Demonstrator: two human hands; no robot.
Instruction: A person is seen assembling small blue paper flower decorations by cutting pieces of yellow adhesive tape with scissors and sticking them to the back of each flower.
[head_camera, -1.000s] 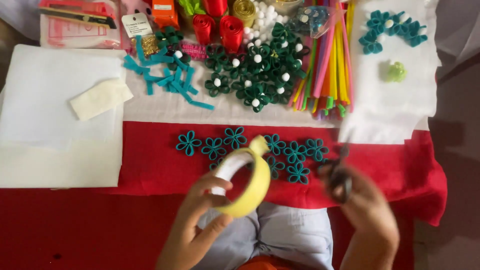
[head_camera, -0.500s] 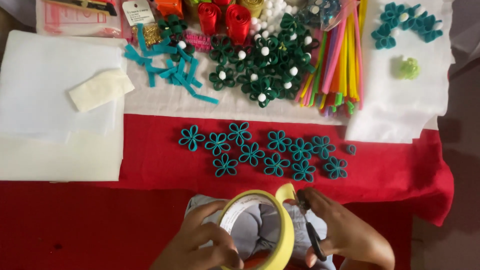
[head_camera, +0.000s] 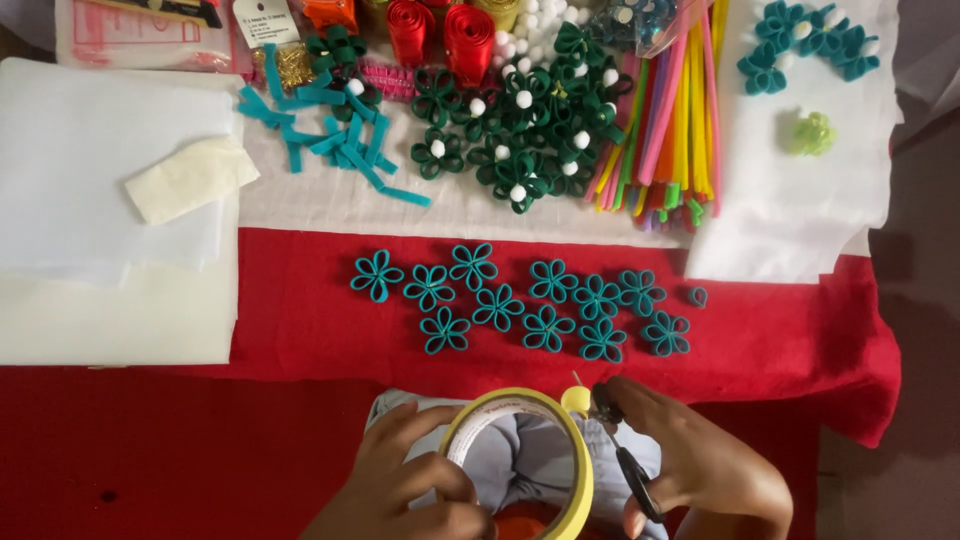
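- Down at bottom centre, the left hand (head_camera: 415, 490) grips a yellow tape roll (head_camera: 530, 460), fingers curled over its left rim.
- Just right of it, the right hand (head_camera: 690, 465) is closed on black scissors (head_camera: 628, 465), their tip at the loose tape end (head_camera: 575, 400) on the roll's top edge.
- At mid left, white sheets (head_camera: 100, 200) lie on the red worktop (head_camera: 250, 440).
- Across the middle, teal flowers (head_camera: 520, 300) sit in two rows.
- Along the top, dark green flowers (head_camera: 520, 130), then coloured sticks (head_camera: 670, 120).
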